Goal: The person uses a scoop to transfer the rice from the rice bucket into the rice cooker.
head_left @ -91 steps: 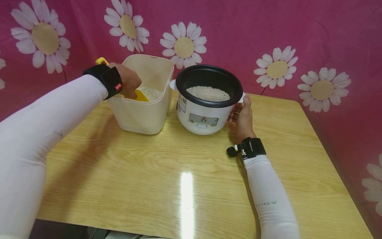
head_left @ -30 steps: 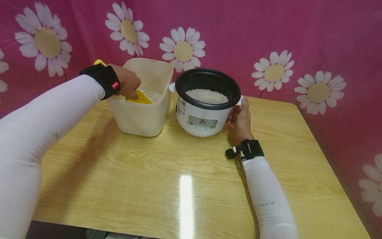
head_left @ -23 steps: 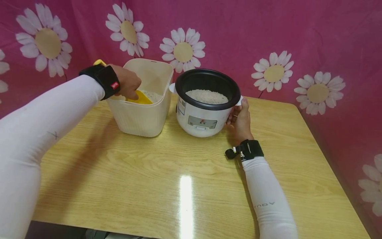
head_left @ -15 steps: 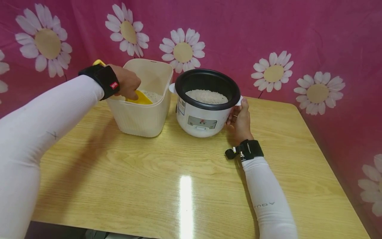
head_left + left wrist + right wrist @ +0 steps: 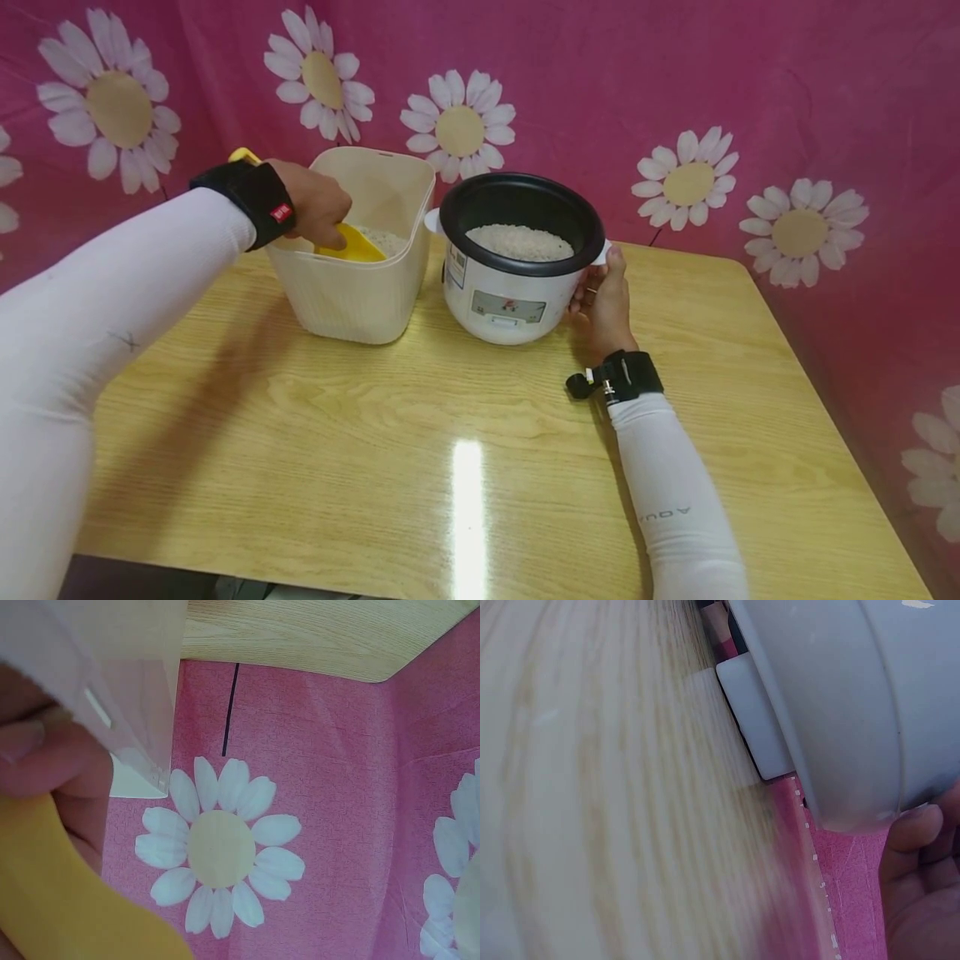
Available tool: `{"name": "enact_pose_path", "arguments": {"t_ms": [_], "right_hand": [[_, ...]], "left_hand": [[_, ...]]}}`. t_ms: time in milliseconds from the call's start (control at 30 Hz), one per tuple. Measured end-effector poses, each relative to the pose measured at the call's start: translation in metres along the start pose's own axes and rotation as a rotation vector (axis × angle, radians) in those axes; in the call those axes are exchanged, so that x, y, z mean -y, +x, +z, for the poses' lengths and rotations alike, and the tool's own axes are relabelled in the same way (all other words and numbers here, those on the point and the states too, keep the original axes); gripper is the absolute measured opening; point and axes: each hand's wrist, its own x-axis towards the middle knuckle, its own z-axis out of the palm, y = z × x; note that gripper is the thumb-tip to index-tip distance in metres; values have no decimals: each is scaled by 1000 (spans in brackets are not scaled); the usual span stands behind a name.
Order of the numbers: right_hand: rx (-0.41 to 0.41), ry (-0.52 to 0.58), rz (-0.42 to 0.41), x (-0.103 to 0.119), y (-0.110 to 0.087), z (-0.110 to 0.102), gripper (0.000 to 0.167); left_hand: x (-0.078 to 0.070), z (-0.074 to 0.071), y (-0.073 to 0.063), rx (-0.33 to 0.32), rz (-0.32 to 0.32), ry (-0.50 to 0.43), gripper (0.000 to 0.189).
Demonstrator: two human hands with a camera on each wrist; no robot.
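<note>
My left hand (image 5: 318, 204) grips a yellow scoop (image 5: 358, 246) inside the cream rice bin (image 5: 348, 296). The scoop's handle end sticks up behind the wrist, and its yellow handle (image 5: 67, 892) fills the lower left of the left wrist view. Loose rice (image 5: 386, 240) shows beyond the scoop; its tip is partly hidden by the bin's front wall. Right of the bin stands a white rice cooker (image 5: 498, 321) with a black rim, lidless, with rice (image 5: 521, 242) in its pot. My right hand (image 5: 609, 304) holds the cooker's right side handle, thumb on top and fingers curled beneath.
Both containers stand on a wood-grain table (image 5: 360, 467), near its back edge. Close behind hangs a pink cloth (image 5: 585, 92) printed with large daisies. The bin and the cooker are almost side by side, with a narrow gap between them.
My left hand and wrist have shifted slightly left and drawn the scoop a little with them inside the bin. The right hand and cooker keep their place; the head view tilted slightly earlier on.
</note>
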Motion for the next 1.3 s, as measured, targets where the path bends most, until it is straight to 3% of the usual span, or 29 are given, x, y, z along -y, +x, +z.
{"name": "enact_pose_path", "arguments": {"t_ms": [700,1300], "right_hand": [[0,16,-9,0,0,0,70],[8,19,-23,0,1,-1,70]], "left_hand": [[7,-8,-9,15,-45,-70,41],[21,-6,-16,-29,-19,-97,36]]}}
